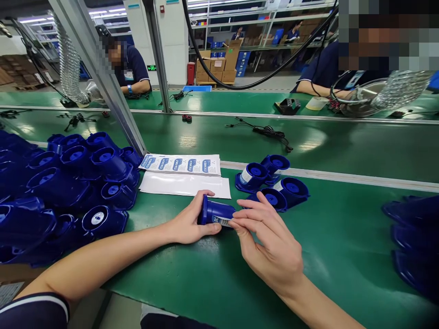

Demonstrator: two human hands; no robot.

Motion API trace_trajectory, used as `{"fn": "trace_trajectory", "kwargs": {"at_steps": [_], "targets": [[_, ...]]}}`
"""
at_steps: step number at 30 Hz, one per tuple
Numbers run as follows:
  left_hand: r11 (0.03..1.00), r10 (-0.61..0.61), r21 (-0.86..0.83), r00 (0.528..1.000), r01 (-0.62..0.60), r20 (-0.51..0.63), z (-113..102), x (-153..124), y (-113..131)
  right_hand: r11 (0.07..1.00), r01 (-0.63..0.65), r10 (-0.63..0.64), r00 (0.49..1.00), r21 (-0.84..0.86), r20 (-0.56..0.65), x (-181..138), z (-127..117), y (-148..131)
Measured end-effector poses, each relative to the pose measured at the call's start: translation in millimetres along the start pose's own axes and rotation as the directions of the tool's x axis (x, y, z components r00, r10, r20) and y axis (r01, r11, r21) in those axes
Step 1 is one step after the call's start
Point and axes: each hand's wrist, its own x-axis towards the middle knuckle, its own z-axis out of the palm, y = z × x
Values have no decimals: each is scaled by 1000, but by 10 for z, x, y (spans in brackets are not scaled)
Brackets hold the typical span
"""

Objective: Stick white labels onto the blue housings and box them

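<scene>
My left hand [190,223] is closed around a blue plastic part [215,213] lying on its side on the green work surface [192,274]. My right hand [270,244] rests against the same part, its fingertips pressing a white label onto the part's side. Just beyond my hands lie a sheet of blue-and-white labels [181,163] and a white backing sheet [185,185]. Several blue parts with labels [270,180] stand to the right of the sheets.
A large heap of blue parts [65,183] fills the left side; more blue parts [414,242] lie at the right edge. A slanted metal post [103,77] rises at the left. Black cables [270,133] lie on the far belt, where other people in dark shirts work.
</scene>
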Motion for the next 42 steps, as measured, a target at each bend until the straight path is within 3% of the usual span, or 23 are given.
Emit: {"fn": "trace_trajectory", "kwargs": {"at_steps": [16,18,20,22,24,26,28,33,39,42], "targets": [[995,-89,-38,996,88,-14,15,30,19,991,122,-121,992,-47,27,-30,-57,-86],[994,-90,-59,996,88,-19,11,23,-5,998,58,-58,998,-21,39,-20,-65,-40],[991,-78,-113,996,74,-30,6,11,-39,991,-118,115,992,62,46,-24,-61,39],[980,-75,-187,996,66,-44,1,-3,-75,915,-350,331,936,204,122,-57,-29,142],[972,-71,-226,996,57,-54,-2,-17,-103,775,-558,477,825,297,303,-114,35,251],[980,-43,-195,997,31,-58,0,-30,-125,655,-690,527,709,308,469,-170,116,351],[992,-8,-123,998,0,-66,8,-43,-142,591,-753,540,637,291,550,-205,186,430],[998,54,52,990,-48,-132,22,-64,-133,578,-782,547,582,231,602,-200,224,513],[980,154,154,974,-128,-168,20,-65,-66,541,-787,530,594,297,605,-158,191,448],[966,206,188,967,-178,-148,23,-78,-61,494,-807,537,575,322,618,-136,175,412]]}}
